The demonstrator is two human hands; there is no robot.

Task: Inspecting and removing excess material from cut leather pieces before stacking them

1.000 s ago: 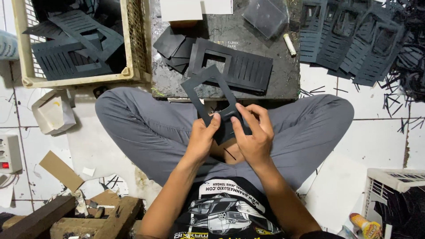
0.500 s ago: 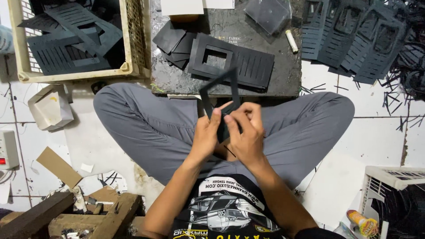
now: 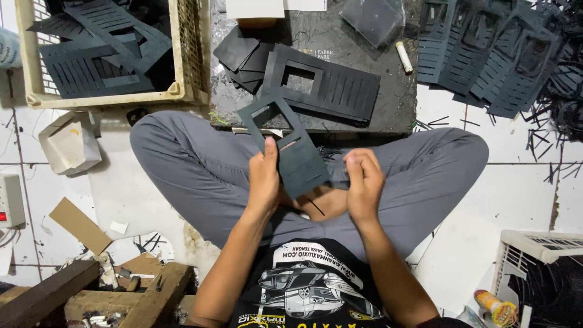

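Crate (image 3: pixel 188 54): far up-left of the left fingers; holds dark slotted cards, loosely piled.
Paper box (image 3: pixel 67 146): well left of the left hand, on the white floor.
Wood scraps (image 3: pixel 91 291): down-left of the left forearm.
Left hand (image 3: pixel 265 182): thumb and fingers pinch the left edge of the card; thumb lies on its face.
Card (image 3: pixel 294 152): dark sheet with a square window near its top and one slit open below; held tilted over the lap, between both hands.
Right hand (image 3: pixel 363 182): fingers curled tight together, pinching a dark bit at the card's right edge; whether strip or card corner, cannot tell.
Slab (image 3: pixel 388 103): just above the fingers; carries a slotted card stack (image 3: pixel 331 85) and small dark squares.
Card row (image 3: pixel 486 54): up-right of the right fingers, overlapped on the floor.
Offcuts (image 3: pixel 546 121): thin dark strips strewn far right.
Progress (judgement): many cards lie fully slotted; the one in hand shows only one slit open, so most of its strips look left to pull.
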